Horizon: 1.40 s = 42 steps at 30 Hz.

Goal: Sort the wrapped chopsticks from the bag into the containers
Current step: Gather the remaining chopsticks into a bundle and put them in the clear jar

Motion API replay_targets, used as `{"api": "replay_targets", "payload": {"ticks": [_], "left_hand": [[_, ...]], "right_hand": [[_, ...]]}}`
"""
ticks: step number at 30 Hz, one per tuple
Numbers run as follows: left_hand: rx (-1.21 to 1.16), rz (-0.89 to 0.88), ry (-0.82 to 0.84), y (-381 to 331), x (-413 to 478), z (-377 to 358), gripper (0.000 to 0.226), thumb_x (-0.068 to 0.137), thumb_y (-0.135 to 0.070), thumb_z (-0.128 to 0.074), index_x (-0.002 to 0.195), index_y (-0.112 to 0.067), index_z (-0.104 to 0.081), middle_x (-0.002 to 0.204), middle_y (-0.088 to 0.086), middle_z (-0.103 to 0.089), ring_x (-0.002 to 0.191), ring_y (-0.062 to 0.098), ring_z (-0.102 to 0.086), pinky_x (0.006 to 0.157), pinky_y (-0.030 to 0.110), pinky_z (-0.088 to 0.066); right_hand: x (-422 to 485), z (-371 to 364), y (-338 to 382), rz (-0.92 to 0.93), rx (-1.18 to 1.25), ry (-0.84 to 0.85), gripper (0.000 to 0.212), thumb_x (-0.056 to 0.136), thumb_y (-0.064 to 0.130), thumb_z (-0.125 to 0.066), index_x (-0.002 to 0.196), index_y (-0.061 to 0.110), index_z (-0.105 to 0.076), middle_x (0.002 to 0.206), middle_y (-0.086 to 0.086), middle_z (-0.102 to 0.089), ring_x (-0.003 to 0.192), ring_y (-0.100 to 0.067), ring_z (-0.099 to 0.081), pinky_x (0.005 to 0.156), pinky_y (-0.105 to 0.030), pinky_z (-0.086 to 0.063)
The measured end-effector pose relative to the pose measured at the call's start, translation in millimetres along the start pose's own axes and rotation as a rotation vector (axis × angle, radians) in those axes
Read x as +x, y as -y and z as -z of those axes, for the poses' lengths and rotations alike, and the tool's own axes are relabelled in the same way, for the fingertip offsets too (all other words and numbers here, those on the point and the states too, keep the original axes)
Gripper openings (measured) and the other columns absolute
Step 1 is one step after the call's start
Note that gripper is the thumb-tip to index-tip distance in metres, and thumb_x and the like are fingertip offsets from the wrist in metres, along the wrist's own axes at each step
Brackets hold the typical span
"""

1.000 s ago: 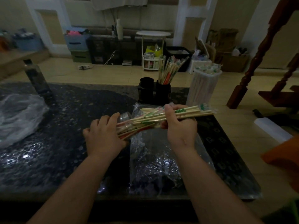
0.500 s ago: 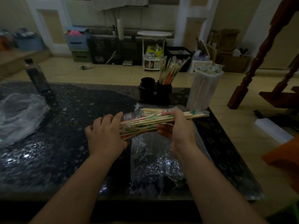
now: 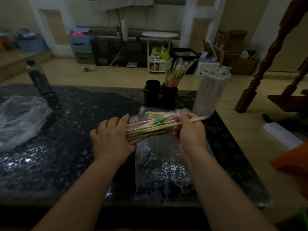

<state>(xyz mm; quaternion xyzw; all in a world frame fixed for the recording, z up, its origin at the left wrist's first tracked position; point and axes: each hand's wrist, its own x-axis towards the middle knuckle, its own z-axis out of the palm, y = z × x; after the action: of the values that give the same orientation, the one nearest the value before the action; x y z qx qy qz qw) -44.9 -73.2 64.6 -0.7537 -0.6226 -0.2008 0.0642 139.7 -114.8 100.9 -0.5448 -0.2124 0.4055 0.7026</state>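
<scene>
Chopstick bundle (image 3: 150, 129) above bag (image 3: 160, 167) on bench (image 3: 75, 130), cup holder (image 3: 160, 95) behind it, tall container (image 3: 211, 94) right of holder, bottle (image 3: 40, 80) back left

We see a dark speckled tabletop (image 3: 80, 117) bearing a crumpled clear bag (image 3: 160, 165), a second plastic bag (image 3: 20, 119) at left, a dark bottle (image 3: 40, 80), a black twin-cup holder (image 3: 160, 97) and a tall translucent container (image 3: 210, 95).

left hand (image 3: 110, 139) gripping, right hand (image 3: 190, 129) pinching

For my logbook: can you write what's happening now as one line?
phase: sorting | left hand: grips chopstick bundle | right hand: pinches wrapped chopstick | black holder: one cup filled
</scene>
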Motion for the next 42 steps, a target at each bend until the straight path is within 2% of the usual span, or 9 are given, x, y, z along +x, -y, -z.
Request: {"api": "replay_targets", "payload": {"ticks": [5,10,13,17,21,25,31,35,42], "left_hand": [[-0.003,-0.008,0.01,1.1,-0.1,0.8,0.093,0.068,-0.053,-0.074,0.148,-0.036,-0.028,0.138,-0.004,-0.044,0.124,0.023,-0.039,0.095,0.044,-0.031],[-0.002,0.001,0.0,0.4,-0.4,1.8,0.095,0.065,-0.051,-0.076,0.148,-0.035,-0.032,0.137,-0.003,-0.047,0.122,0.025,-0.041,0.095,0.045,-0.032],[0.016,-0.002,0.023,0.4,-0.9,2.1,0.095,0.068,-0.05,-0.075,0.149,-0.036,-0.027,0.139,-0.004,-0.044,0.124,0.023,-0.039,0.096,0.045,-0.032],[0.003,0.014,0.039,0.3,0.3,1.2,0.094,0.069,-0.051,-0.074,0.149,-0.037,-0.026,0.138,-0.005,-0.043,0.124,0.023,-0.038,0.096,0.044,-0.031],[0.015,0.018,0.003,1.1,0.5,-0.9,0.094,0.063,-0.051,-0.076,0.146,-0.036,-0.034,0.134,-0.004,-0.048,0.12,0.024,-0.042,0.093,0.044,-0.032],[0.021,0.038,0.011,4.0,2.2,-2.0,0.096,0.062,-0.057,-0.076,0.145,-0.037,-0.033,0.135,-0.004,-0.048,0.122,0.023,-0.042,0.093,0.045,-0.033],[-0.041,0.108,0.053,8.0,5.8,0.4,0.1,0.062,-0.062,-0.078,0.146,-0.035,-0.031,0.137,0.0,-0.046,0.124,0.027,-0.042,0.095,0.047,-0.035],[-0.053,0.129,0.079,8.9,7.1,2.9,0.102,0.062,-0.063,-0.079,0.146,-0.034,-0.03,0.137,0.001,-0.045,0.125,0.028,-0.041,0.096,0.048,-0.035],[-0.051,0.153,0.097,8.8,8.3,4.6,0.103,0.061,-0.064,-0.079,0.146,-0.034,-0.029,0.138,0.002,-0.044,0.124,0.029,-0.041,0.097,0.05,-0.036]], "right_hand": [[-2.9,3.4,-4.1,0.125,-0.031,-0.059,0.056,0.084,0.01,-0.076,0.121,0.027,-0.038,0.104,-0.009,-0.061,0.066,-0.014,-0.061,0.048,-0.019,-0.048],[4.9,3.3,-7.2,0.214,-0.176,-0.097,0.01,0.102,0.024,-0.049,0.107,0.025,-0.058,0.097,-0.004,-0.064,0.077,-0.015,-0.065,0.064,-0.03,-0.053],[7.2,-0.6,-22.9,0.304,-0.647,0.034,0.019,0.098,0.023,-0.055,0.108,0.018,-0.069,0.113,-0.008,-0.063,0.101,-0.018,-0.059,0.091,-0.034,-0.05],[6.1,3.2,-22.6,0.365,-0.643,-0.055,0.032,0.094,0.021,-0.062,0.126,0.023,-0.062,0.122,0.003,-0.047,0.106,-0.014,-0.055,0.093,-0.027,-0.047],[6.5,2.8,-22.6,0.444,-0.698,0.007,0.026,0.098,0.018,-0.056,0.121,0.017,-0.068,0.12,0.002,-0.06,0.11,-0.013,-0.056,0.101,-0.034,-0.047],[11.9,7.4,-23.4,0.404,-0.688,0.114,0.028,0.101,0.01,-0.049,0.121,0.015,-0.068,0.116,0.004,-0.062,0.106,-0.007,-0.053,0.088,-0.008,-0.04],[20.4,18.9,-16.5,0.285,-0.685,0.073,0.018,0.096,0.009,-0.056,0.101,0.022,-0.067,0.098,0.005,-0.065,0.09,-0.009,-0.057,0.08,-0.024,-0.043],[21.5,29.5,-18.3,0.104,-1.045,0.308,0.023,0.085,0.01,-0.066,0.068,0.024,-0.061,0.071,0.001,-0.064,0.073,-0.02,-0.061,0.07,-0.029,-0.048],[4.6,28.0,-22.3,-0.103,-1.728,0.584,0.018,0.074,0.023,-0.082,0.078,0.018,-0.065,0.097,-0.006,-0.069,0.089,-0.023,-0.063,0.073,-0.026,-0.046]]}}
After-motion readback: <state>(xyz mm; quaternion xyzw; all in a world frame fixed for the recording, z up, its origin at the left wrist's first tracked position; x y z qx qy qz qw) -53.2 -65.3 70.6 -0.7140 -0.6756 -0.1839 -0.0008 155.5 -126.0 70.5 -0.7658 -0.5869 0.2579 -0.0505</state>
